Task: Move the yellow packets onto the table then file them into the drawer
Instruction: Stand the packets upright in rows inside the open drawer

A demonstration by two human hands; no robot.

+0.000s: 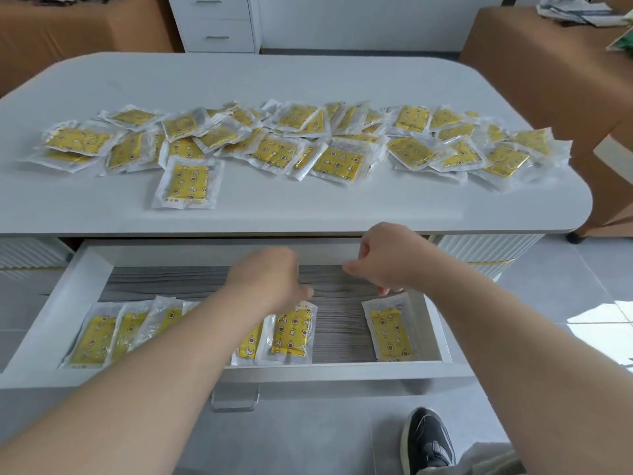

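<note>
Left hand (270, 279), right hand (387, 265) over drawer (342, 370); packets (293, 332) inside

A white cabinet (219, 22) with two metal-handled fronts stands at the far side, left of centre. A large brown box (85, 29) sits to its left at the far left. Another brown box (534, 63) stands at the far right, with a loose heap of papers (575, 13) on top. The floor (565, 269) is pale grey tile. Near right, a black shoe (428, 440) rests on it, beside a grey trouser leg (479, 464).

bare drawer (342, 320) strip between packets (293, 332), tabletop (308, 80) crowded
</note>
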